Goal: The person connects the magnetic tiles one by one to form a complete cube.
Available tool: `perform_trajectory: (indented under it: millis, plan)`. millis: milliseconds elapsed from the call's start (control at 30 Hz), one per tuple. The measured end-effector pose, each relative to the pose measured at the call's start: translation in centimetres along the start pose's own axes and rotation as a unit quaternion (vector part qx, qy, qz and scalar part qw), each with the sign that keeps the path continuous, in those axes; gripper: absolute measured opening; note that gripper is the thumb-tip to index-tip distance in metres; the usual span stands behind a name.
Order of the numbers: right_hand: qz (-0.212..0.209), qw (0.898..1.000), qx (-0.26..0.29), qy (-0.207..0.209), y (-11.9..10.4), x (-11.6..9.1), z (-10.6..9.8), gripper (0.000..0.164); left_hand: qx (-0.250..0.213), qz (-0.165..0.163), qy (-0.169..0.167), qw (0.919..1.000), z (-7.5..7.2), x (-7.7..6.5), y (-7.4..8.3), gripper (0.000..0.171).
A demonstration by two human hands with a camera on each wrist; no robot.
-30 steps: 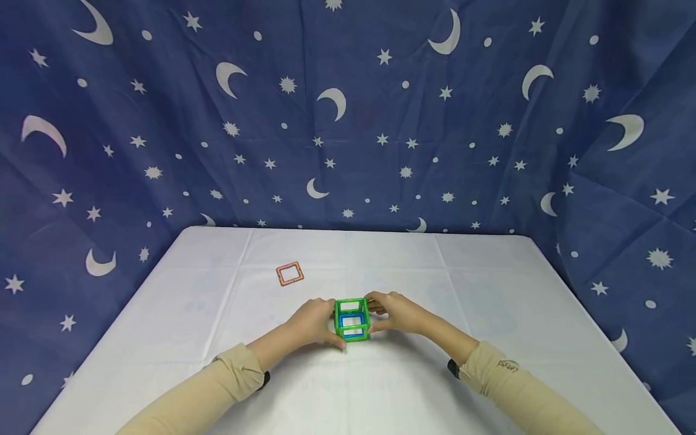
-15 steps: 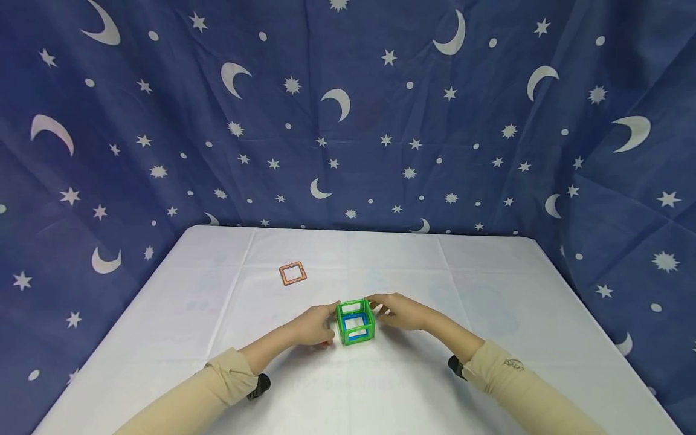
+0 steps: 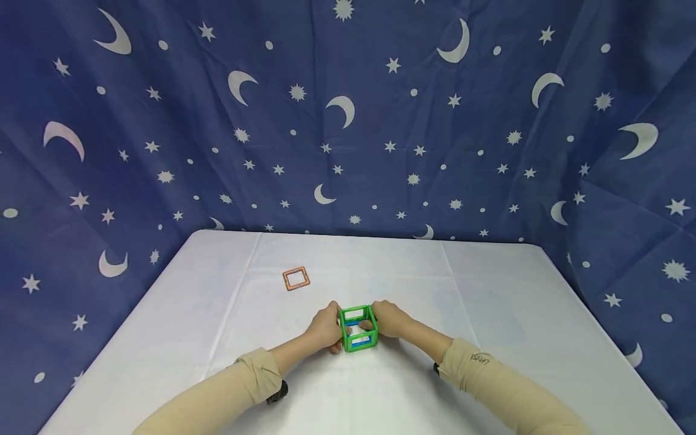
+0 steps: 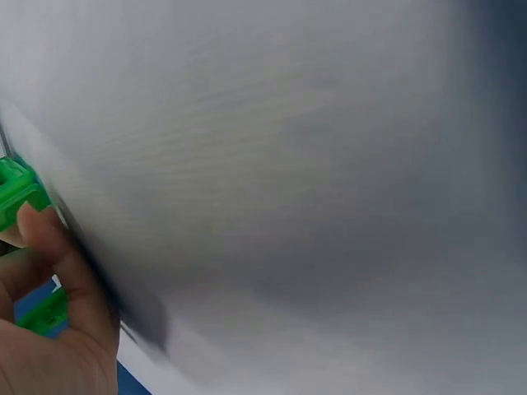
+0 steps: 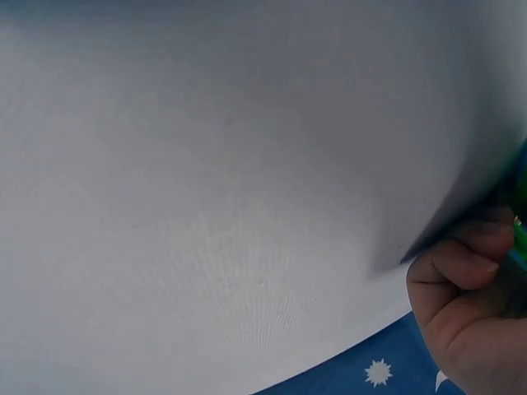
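Observation:
An open-topped cube of green magnetic tile frames (image 3: 360, 335) with a blue square frame (image 3: 353, 324) at its bottom stands on the white table. On its left my left hand (image 3: 324, 326) pinches the side wall, thumb inside the cube. Opposite, my right hand (image 3: 389, 319) pinches the right wall, its thumb also reaching inside. The left wrist view catches a green corner (image 4: 18, 193) beside the left hand's curled fingers (image 4: 81, 284). In the right wrist view the fingers (image 5: 461, 259) are curled, and the cube is mostly cut off at the edge.
A loose orange square magnetic tile (image 3: 296, 278) lies flat behind and left of the cube. The white tablecloth (image 3: 462, 393) reaches back to a dark blue curtain (image 3: 375, 109) with moons and stars.
Both hands, earlier at the cube's outer sides, now grip its walls with thumbs inside. The left hand loosened and shifted before gripping. The orange tile has stayed put; the camera tilted slightly.

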State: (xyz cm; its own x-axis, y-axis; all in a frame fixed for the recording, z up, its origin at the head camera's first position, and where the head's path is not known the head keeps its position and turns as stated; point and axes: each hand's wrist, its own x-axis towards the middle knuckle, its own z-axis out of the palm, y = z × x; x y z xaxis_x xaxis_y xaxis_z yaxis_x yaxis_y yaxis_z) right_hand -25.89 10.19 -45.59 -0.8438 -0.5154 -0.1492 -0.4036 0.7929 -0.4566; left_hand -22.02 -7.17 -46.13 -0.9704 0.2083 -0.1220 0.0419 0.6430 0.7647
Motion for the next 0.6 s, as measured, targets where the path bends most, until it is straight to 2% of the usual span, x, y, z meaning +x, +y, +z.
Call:
perform_trajectory:
  millis: [400,600]
  plan:
    - [0.013,0.999,0.013,0.028,-0.55,-0.49,0.35,0.034,-0.008,0.007,-0.002,0.9999,0.43,0.34,0.23,0.024]
    - [0.029,0.999,-0.029,0.036,-0.75,-0.92,0.42,0.036,0.002,0.007,-0.008,0.9999,0.19,0.45,0.17,0.024]
